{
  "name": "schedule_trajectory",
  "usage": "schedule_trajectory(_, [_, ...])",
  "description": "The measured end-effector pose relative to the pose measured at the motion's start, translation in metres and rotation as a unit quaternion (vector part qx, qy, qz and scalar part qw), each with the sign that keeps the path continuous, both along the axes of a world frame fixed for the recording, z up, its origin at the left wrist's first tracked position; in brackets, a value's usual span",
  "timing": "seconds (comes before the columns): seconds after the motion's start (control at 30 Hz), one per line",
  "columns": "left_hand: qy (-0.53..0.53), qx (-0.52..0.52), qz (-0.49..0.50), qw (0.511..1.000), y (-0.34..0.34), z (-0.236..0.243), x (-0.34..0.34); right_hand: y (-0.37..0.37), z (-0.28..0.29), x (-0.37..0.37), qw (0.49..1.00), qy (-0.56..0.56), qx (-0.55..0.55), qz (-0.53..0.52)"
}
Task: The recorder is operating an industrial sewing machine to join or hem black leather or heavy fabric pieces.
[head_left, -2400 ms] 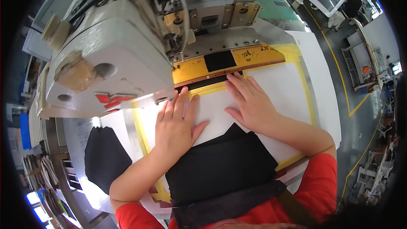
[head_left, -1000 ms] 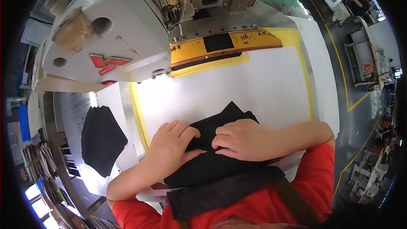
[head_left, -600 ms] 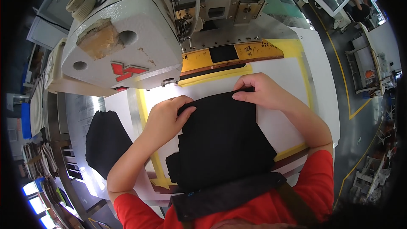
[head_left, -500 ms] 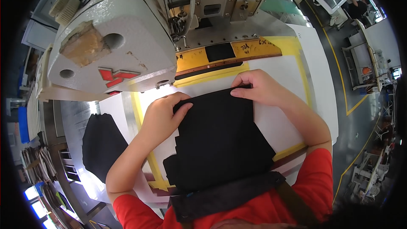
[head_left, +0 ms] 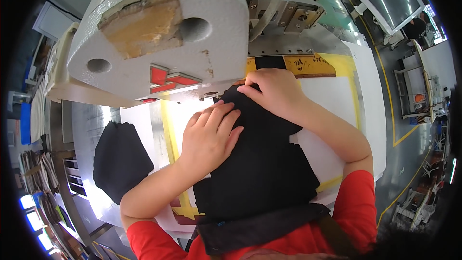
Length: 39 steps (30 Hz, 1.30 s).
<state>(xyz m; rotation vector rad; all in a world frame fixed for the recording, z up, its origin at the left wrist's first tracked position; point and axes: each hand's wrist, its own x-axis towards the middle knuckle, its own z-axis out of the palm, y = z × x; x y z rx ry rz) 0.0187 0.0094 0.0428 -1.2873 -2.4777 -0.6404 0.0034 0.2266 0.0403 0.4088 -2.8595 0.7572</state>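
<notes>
A large black fabric piece with stepped side edges lies in front of me, its far end reaching up under the sewing machine head. My left hand rests on the fabric's left side, open, with its fingers stretched out and the thumb apart. Farther up, my right hand is closed at the fabric's far part, thumb and bent fingers around the cloth; some fingertips are hidden. Just beyond that hand is a yellow-orange clamp bar with handwriting and a black patch.
Another black fabric piece lies on the metal table at left. A white sheet bordered with yellow tape spreads under the work. The machine head overhangs close to my left hand. A monitor stands at the far right.
My left hand has released the fabric's far edge and now lies flatter on it, nearer me. My right hand has moved left and farther away with the cloth. The machine head looms larger.
</notes>
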Motion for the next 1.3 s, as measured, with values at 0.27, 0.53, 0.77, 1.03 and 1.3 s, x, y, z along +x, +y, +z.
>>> schedule_trajectory(0.27, [-0.007, -0.092, 0.046, 0.995, 0.003, -0.005, -0.002, -0.002, -0.001, -0.006, 0.998, -0.003, -0.004, -0.056])
schedule_trajectory(0.53, [-0.044, -0.116, 0.059, 0.991, 0.004, -0.004, -0.001, -0.004, -0.008, -0.006, 0.998, 0.022, -0.024, -0.057])
schedule_trajectory(0.77, [-0.044, -0.102, 0.051, 0.992, 0.004, -0.007, -0.001, -0.006, -0.004, -0.005, 0.998, 0.013, -0.009, -0.064])
schedule_trajectory(1.03, [0.009, -0.080, 0.023, 0.996, 0.004, -0.011, -0.011, 0.000, -0.003, -0.009, 0.994, 0.031, 0.095, -0.048])
schedule_trajectory(1.3, [-0.017, -0.111, 0.037, 0.993, 0.006, -0.009, -0.008, 0.056, -0.007, 0.016, 0.986, 0.096, 0.092, -0.103])
